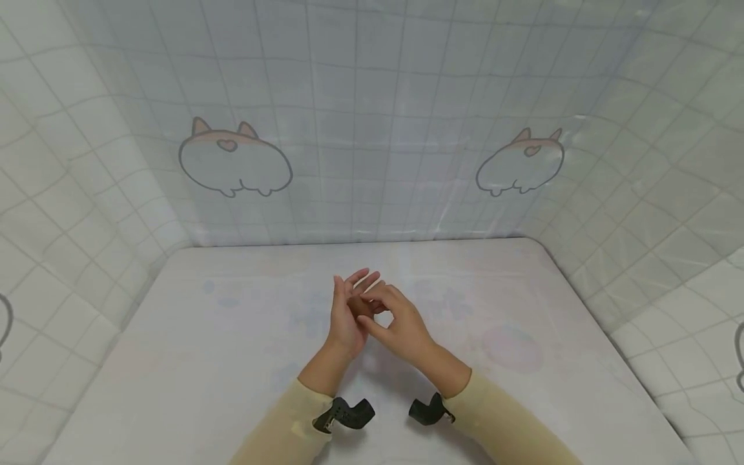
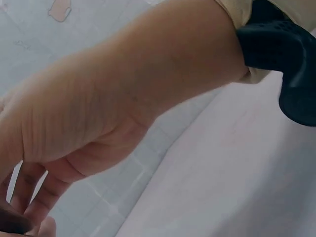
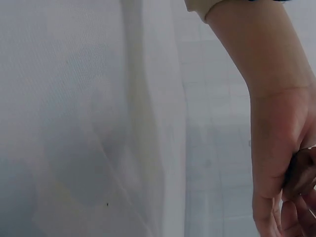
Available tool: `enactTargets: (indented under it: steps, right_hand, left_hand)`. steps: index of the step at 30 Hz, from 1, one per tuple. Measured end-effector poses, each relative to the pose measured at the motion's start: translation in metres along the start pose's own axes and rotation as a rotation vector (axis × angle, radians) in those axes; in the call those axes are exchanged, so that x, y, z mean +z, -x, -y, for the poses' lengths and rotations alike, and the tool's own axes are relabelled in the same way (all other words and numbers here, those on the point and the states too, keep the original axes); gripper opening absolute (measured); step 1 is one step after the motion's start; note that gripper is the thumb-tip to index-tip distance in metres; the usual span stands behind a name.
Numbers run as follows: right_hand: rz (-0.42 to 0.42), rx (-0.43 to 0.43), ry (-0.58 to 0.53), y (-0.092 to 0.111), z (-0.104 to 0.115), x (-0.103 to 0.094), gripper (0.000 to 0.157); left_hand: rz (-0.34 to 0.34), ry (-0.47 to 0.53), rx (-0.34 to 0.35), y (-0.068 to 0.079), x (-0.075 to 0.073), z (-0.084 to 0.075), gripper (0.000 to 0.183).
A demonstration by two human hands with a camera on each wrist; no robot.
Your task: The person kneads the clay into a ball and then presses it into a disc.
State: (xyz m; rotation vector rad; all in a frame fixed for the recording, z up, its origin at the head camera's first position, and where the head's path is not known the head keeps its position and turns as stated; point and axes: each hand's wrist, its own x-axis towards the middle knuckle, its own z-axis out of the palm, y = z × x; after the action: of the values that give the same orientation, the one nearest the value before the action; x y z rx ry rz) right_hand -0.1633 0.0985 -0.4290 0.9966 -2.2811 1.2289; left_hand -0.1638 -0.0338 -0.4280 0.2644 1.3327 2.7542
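Note:
A small, smooth brown object [image 1: 360, 307] is between the two hands, partly hidden by fingers; its kind I cannot tell. My left hand [image 1: 347, 320] is turned palm inward with thumb raised and fingers extended, and the brown object lies against its palm. From the right, my right hand [image 1: 403, 323] pinches the object, thumb at its lower end and fingertips at its upper end. The right wrist view shows the brown surface [image 3: 302, 173] beside the right palm. Only a dark bit of it shows by the fingers at the lower left of the left wrist view.
Both hands are above a pale, faintly patterned table [image 1: 192, 349]. Behind it hangs a grid-patterned curtain [image 1: 383, 129] with corgi drawings, and similar sheets enclose both sides. Black wrist mounts [image 1: 349, 413] sit at the beige sleeves [image 1: 511, 416].

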Motion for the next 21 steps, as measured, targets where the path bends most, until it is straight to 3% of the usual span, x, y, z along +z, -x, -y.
enactTargets:
  steps: [6, 11, 21]
  right_hand:
    - [0.010, -0.038, 0.049, 0.004, 0.001, -0.002, 0.033]
    - [-0.033, -0.057, 0.059, 0.004, 0.000, -0.005, 0.028]
    - [-0.389, -0.034, -0.167, -0.016, 0.002, 0.001, 0.033]
  left_hand:
    - [-0.037, 0.013, -0.020, 0.000, -0.002, 0.000, 0.075]
    - [-0.018, 0.034, -0.034, 0.001, -0.003, 0.001, 0.072]
    - [0.023, 0.035, 0.021, 0.002, 0.003, 0.009, 0.078]
